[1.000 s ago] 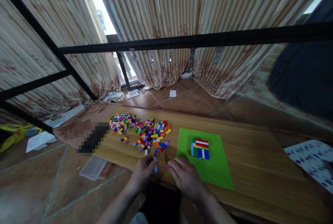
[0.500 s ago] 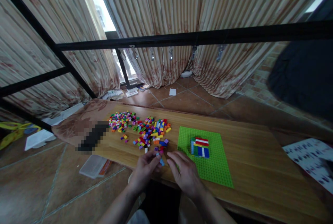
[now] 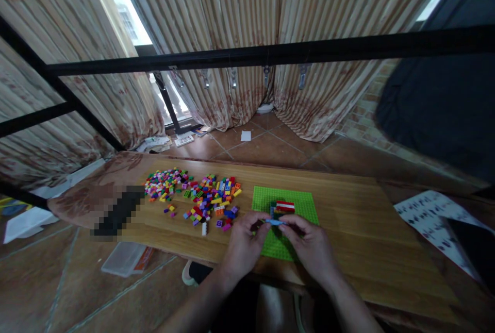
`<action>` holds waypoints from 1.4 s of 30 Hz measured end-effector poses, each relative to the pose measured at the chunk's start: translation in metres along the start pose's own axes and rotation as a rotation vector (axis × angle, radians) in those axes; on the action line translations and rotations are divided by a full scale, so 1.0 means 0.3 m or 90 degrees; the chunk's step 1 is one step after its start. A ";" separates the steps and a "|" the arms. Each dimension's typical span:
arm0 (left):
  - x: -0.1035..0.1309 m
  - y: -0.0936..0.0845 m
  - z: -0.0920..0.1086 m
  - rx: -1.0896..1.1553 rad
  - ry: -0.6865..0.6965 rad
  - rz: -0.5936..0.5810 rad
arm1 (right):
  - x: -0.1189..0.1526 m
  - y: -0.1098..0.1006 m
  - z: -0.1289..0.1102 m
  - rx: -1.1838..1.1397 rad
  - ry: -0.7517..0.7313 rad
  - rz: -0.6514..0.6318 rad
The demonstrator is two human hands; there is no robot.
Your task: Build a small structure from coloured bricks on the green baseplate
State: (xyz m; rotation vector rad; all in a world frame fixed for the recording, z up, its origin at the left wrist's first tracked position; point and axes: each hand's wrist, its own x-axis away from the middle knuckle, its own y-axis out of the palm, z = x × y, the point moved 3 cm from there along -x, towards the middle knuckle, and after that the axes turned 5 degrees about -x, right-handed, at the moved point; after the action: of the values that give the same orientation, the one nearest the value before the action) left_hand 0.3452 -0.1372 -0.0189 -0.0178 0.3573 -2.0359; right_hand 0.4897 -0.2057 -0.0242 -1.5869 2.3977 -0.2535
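A light blue brick piece [image 3: 275,222] is pinched between my left hand [image 3: 247,243] and my right hand [image 3: 312,245], both closed on its ends. Under and behind my fingers lies the green baseplate [image 3: 303,198] on the wooden table. The block of joined bricks [image 3: 285,206] on it shows red and white on top; its near part is hidden by my hands. Left of my hands, larger loose bricks [image 3: 212,201] are spread in a heap, with a pile of small bricks [image 3: 162,183] beyond them.
The wooden table [image 3: 356,235] has a black metal bar [image 3: 247,56] across the view behind it. At the right lies a printed sheet [image 3: 429,225] with a dark object on it. A clear plastic box [image 3: 122,259] is on the floor at left.
Both hands have moved right, from beside the loose bricks to over the baseplate. My right hand has closed on the light blue piece. The camera view has shifted to the right.
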 end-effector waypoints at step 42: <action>-0.175 0.094 -0.129 -0.137 -0.078 0.003 | -0.073 -0.082 0.060 0.253 -0.054 0.119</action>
State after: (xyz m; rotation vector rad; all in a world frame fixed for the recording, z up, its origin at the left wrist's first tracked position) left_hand 0.3883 -0.0944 -0.0557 -0.2724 0.4970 -1.9726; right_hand 0.5249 -0.1952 -0.0317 -1.1668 2.2367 -0.5714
